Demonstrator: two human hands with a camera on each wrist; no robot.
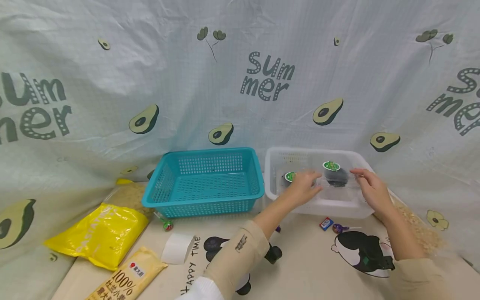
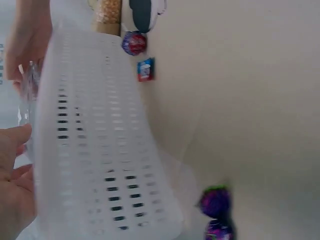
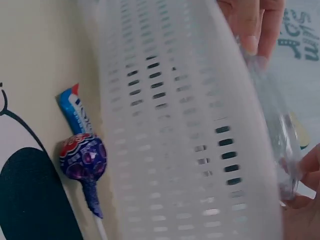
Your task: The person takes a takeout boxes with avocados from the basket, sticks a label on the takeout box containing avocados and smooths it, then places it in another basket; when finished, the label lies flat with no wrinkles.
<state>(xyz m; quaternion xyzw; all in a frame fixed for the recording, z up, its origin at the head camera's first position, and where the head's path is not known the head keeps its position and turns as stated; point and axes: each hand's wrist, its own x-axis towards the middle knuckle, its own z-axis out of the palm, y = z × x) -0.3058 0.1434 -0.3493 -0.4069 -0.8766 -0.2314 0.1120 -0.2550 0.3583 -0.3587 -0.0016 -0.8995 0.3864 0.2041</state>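
Both hands hold a clear plastic box with dark contents and a green label, at the top of the white basket. My left hand grips the box's left end, and my right hand grips its right end. In the right wrist view, the right fingers pinch the edge of the clear box just above the basket rim. Part of the left hand is cut off in the left wrist view. A second green-labelled package lies in the basket, partly hidden by the left hand.
An empty-looking teal basket stands left of the white one. In front lie a small blue-red candy and a purple lollipop. A yellow bag and a pasta packet lie left. A printed curtain hangs behind.
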